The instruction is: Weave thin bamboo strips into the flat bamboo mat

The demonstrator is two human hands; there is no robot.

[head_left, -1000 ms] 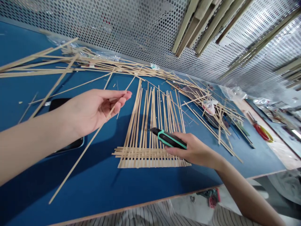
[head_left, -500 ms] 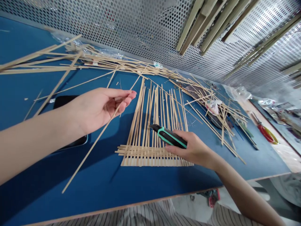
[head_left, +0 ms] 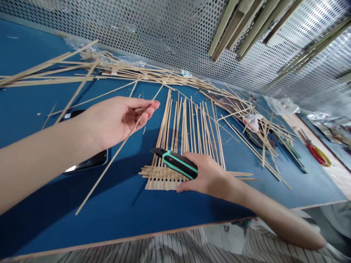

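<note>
My left hand (head_left: pixel 131 117) pinches a long thin bamboo strip (head_left: pixel 101 176), which slants from lower left to upper right above the table. A black and teal utility knife (head_left: pixel 178 163) is gripped in my right hand (head_left: pixel 204 175), its blade end pointing left. Beneath the knife lies a partly woven panel of bamboo strips (head_left: pixel 161 179), with upright strips fanning away from me and several crosswise strips woven near its front edge. My right hand and the knife hide much of the panel's lower right part.
A pile of loose bamboo strips (head_left: pixel 123 71) runs along the back of the blue table (head_left: pixel 115 226). A phone (head_left: pixel 93 162) lies partly under my left forearm. Red and yellow handled pliers (head_left: pixel 318 153) lie at right. A perforated metal panel (head_left: pixel 164 33) stands behind.
My right hand has moved left with the utility knife, across the woven panel. Crosswise strip ends now show right of the panel. My left hand keeps the strip nearly in place.
</note>
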